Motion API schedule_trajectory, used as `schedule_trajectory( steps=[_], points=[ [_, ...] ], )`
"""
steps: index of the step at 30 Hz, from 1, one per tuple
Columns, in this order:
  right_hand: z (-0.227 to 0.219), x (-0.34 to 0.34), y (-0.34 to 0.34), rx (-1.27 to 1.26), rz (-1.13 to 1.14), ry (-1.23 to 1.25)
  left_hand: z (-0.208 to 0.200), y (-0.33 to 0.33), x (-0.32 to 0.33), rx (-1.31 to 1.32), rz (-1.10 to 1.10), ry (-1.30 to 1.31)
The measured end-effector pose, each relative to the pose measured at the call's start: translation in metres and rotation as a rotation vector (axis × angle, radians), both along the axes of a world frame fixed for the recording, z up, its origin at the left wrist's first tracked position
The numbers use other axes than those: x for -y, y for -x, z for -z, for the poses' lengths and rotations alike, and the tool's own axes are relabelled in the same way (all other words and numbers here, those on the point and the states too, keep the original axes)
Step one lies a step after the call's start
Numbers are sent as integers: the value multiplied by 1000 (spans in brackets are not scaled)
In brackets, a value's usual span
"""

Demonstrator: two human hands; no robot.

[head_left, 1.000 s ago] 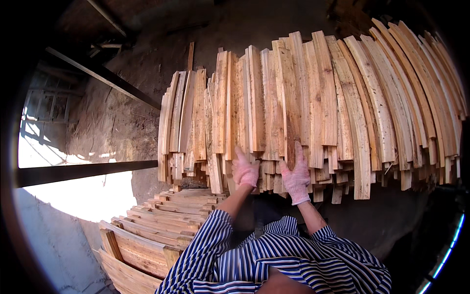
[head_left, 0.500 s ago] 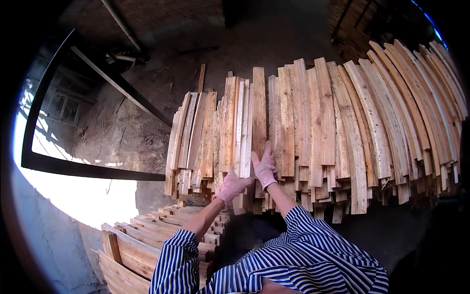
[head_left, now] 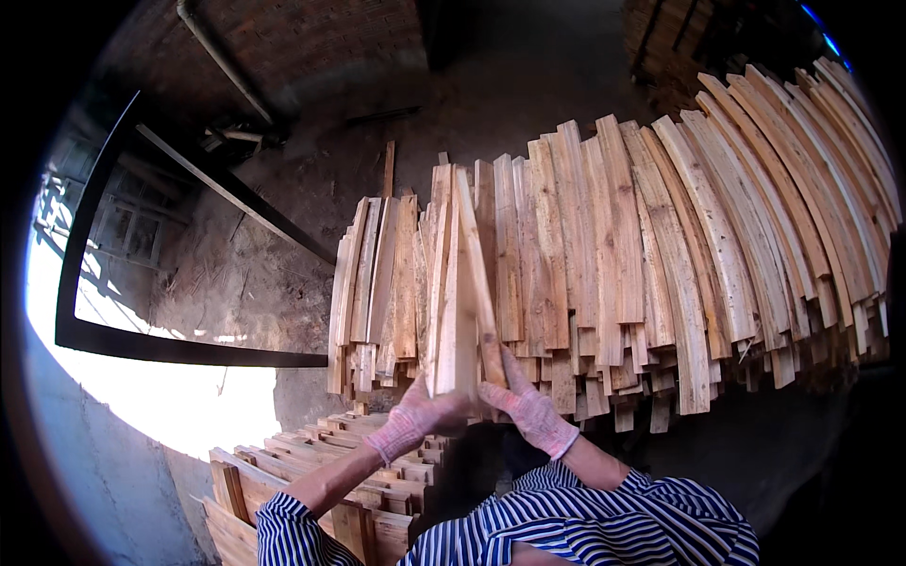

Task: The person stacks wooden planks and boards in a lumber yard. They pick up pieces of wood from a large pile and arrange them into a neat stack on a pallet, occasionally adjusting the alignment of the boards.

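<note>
A long row of pale wooden planks (head_left: 661,255) lies side by side ahead of me, fanning to the right. Both my hands wear pink knit gloves. My left hand (head_left: 420,415) grips the near end of a small bundle of planks (head_left: 458,283), which is lifted and tilted on edge above the row. My right hand (head_left: 524,401) presses against the right side of the same bundle, fingers pointing up along the wood. My sleeves are blue and white striped.
A lower stack of planks (head_left: 293,472) sits at the bottom left beside my left arm. Dirt ground (head_left: 283,245) lies beyond, with a dark metal frame (head_left: 189,349), a sloping bar and a pipe (head_left: 222,61) by a brick wall. Bright sunlight falls at left.
Both hands have moved left along the row, from resting on the plank ends to gripping a few planks. Those planks now stand lifted on edge.
</note>
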State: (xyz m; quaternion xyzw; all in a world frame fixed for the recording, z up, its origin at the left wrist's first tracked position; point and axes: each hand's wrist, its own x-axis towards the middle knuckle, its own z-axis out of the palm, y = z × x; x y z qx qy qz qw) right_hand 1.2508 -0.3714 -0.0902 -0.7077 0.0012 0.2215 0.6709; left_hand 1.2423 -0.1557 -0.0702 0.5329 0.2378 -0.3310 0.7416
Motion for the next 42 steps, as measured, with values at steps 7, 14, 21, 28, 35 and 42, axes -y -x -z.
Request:
schedule_trajectory(
  steps=[7, 14, 21, 28, 35, 42],
  points=[
    [37, 12, -18, -639, 0, -262, 32, -37, 39, 24, 285, -337],
    [1, -8, 13, -248, 14, -258, -15, -47, 44, 146, 80, -244],
    [-98, -59, 83, 397, -461, -272, -166, 58, -43, 627, -179, -325],
    [-204, -192, 150, 419, -775, -814, -329, 182, -156, 1240, 32, -1686],
    [-194, -319, 166, 624, -916, -831, -259, 297, -213, 995, -666, -855],
    [-234, -368, 182, 852, -1056, -405, -231, 343, -277, 1098, -989, -406]
  ],
)
